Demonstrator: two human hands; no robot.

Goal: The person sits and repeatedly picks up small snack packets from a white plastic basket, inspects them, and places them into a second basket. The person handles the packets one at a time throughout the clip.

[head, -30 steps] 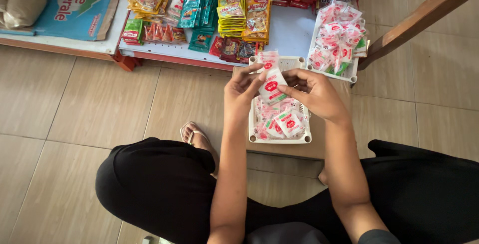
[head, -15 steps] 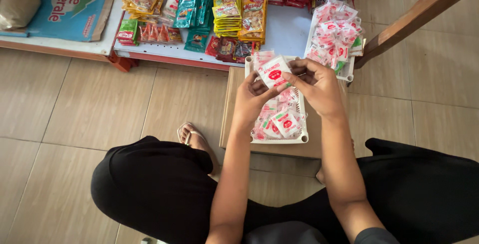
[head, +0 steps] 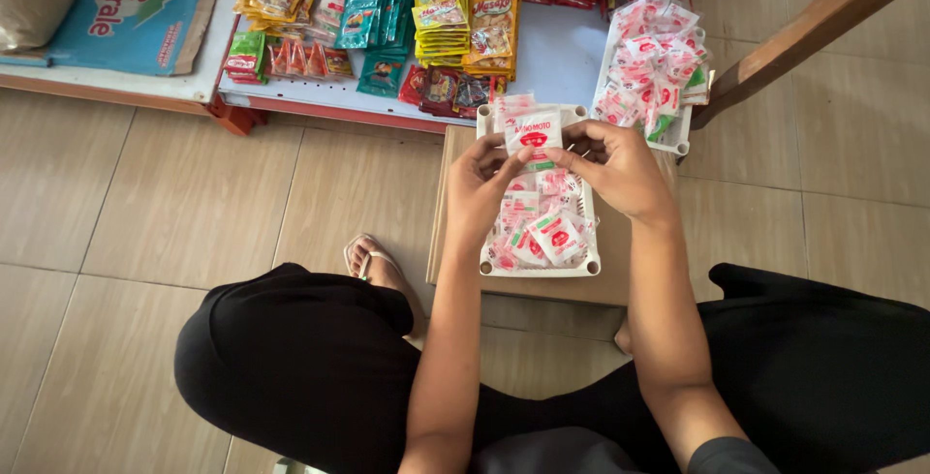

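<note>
1. A low white shelf board point(head: 567, 62) with a red edge is seen at the top of the view.
2. Stacks of yellow sachets point(head: 441, 9) are laid on the board near its middle.
3. Green packets point(head: 373, 9) are stacked on the board just left of the yellow ones.
4. A second white tray point(head: 686, 135) of red-and-white sachets is set at the board's right end.
5. A blue carton point(head: 136, 24) is placed left of the board.
6. A wooden beam point(head: 814, 29) is seen slanting right of the board.
7. A sandalled foot point(head: 373, 261) is seen on the tiled floor point(head: 145, 242) below the board.

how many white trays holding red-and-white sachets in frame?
2. One white tray sits under the left hand and right hand; the other tray is at upper right on the low shelf. Others may be hidden.
</note>
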